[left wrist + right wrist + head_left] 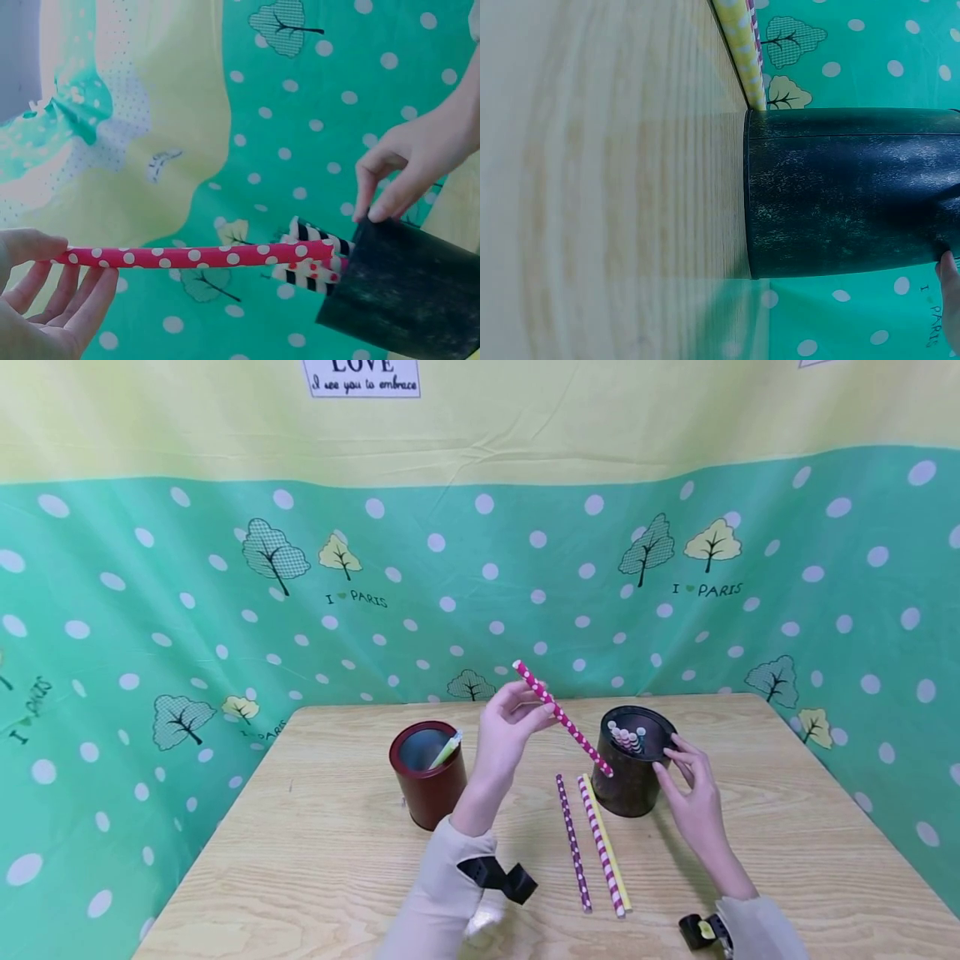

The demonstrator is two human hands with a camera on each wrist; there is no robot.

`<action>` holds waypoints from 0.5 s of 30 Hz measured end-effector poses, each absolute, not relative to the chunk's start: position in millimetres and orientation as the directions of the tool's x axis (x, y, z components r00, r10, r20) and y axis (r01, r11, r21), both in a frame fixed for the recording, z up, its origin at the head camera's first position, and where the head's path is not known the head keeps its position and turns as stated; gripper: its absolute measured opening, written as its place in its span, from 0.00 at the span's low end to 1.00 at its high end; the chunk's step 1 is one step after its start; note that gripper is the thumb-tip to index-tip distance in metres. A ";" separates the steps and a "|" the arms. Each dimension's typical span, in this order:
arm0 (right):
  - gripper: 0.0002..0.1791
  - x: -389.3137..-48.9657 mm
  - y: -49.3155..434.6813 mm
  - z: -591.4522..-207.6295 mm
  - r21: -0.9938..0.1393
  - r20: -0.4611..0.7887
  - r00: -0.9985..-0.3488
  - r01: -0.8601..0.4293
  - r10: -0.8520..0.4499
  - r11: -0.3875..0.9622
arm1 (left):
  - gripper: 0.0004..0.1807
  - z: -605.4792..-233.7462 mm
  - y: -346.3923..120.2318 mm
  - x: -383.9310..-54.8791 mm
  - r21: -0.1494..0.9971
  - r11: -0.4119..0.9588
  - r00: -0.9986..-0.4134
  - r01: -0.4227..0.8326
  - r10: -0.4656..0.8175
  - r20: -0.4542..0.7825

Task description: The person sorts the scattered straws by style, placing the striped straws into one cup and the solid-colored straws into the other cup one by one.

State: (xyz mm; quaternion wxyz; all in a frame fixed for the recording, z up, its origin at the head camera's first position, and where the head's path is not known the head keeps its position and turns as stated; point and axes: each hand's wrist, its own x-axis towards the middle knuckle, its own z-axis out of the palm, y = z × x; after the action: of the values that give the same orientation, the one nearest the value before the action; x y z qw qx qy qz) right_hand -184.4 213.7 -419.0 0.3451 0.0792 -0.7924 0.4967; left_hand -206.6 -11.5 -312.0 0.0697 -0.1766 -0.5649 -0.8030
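My left hand [501, 735] pinches a pink paper straw with white dots [564, 722] near its upper end. The straw slants down to the right, its lower end overlapping the front of the black canister [628, 787] in the head view. At that canister's right rim my right hand [697, 797] grips the edge between thumb and fingers. Several patterned straws [626, 739] stand inside the canister; black-striped and red-dotted ones [306, 271] show at its mouth in the left wrist view. The right wrist view shows the canister's dark side wall [847, 195] and one fingertip.
A dark red canister [432, 792] stands at left with a pale green stick-like thing [447, 749] leaning inside. Between the canisters lie a purple dotted straw [573, 843], a red-and-white striped straw [602, 847] and a yellow straw [617, 864]. A green dotted curtain [420, 635] hangs behind the wooden table [300, 860].
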 end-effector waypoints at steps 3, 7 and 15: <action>0.13 -184.0 213.7 -418.5 -0.732 0.625 -0.750 -0.467 0.216 0.495 | 0.16 -305.1 -9.5 -207.2 0.869 -0.375 -0.923 0.323 0.078 0.377; 0.13 -183.6 213.5 -418.1 -0.733 0.621 -0.753 -0.459 0.218 0.502 | 0.16 -298.4 -6.6 -207.8 0.860 -0.387 -0.919 0.332 0.072 0.387; 0.12 -184.2 213.6 -418.3 -0.725 0.636 -0.741 -0.478 0.216 0.495 | 0.16 -291.1 2.1 -208.1 0.835 -0.422 -0.914 0.354 0.033 0.404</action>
State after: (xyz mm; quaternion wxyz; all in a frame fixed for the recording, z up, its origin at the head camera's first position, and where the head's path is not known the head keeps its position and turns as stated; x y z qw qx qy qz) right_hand -184.2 213.6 -418.3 0.3503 0.0829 -0.7906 0.4954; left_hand -208.1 2.1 -291.1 0.0974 -0.1830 -0.5288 -0.8230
